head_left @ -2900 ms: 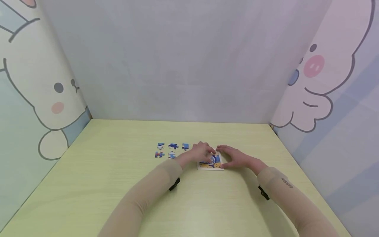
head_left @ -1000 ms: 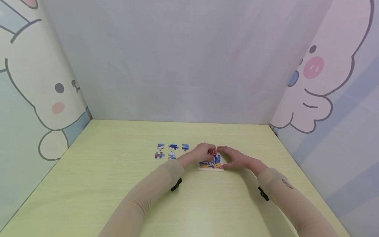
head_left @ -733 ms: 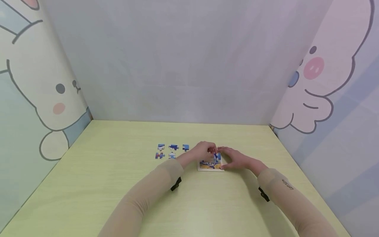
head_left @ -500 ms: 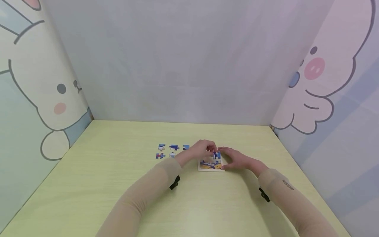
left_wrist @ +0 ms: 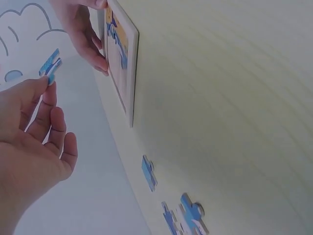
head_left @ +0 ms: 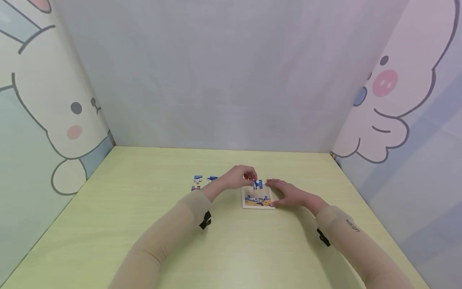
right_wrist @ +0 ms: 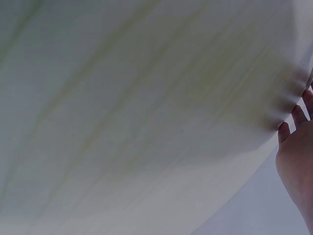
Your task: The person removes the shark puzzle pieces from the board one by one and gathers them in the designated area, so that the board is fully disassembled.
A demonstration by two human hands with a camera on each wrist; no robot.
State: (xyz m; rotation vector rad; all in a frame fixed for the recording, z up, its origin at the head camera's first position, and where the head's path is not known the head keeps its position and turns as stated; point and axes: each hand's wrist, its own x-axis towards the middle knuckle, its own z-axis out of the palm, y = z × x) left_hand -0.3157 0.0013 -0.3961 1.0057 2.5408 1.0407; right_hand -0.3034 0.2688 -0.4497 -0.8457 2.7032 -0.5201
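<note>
My left hand (head_left: 238, 176) pinches a blue jigsaw piece (head_left: 258, 184) between thumb and fingertip, raised over the far part of a small white-rimmed puzzle tray (head_left: 258, 207). In the left wrist view that jigsaw piece (left_wrist: 50, 64) stands tilted, apart from the tray. Yellow and blue pieces (head_left: 257, 202) fill the tray's near strip, while bare board shows beyond them. My right hand (head_left: 286, 192) holds the tray at its right side, thumb at the near corner and fingers at the far one. In the right wrist view its fingertips (right_wrist: 283, 128) meet the table.
Loose jigsaw pieces (head_left: 198, 179) lie on the table left of the tray, partly hidden behind my left forearm. Several loose pieces (left_wrist: 190, 213) also show in the left wrist view. A grey curtain (head_left: 227, 80) stands behind the table, with printed cartoon panels (head_left: 382, 100) at both sides.
My left hand has moved up and left from the tray's middle, lifting the blue jigsaw piece out and uncovering bare board. My right hand has stayed at the tray's right side.
</note>
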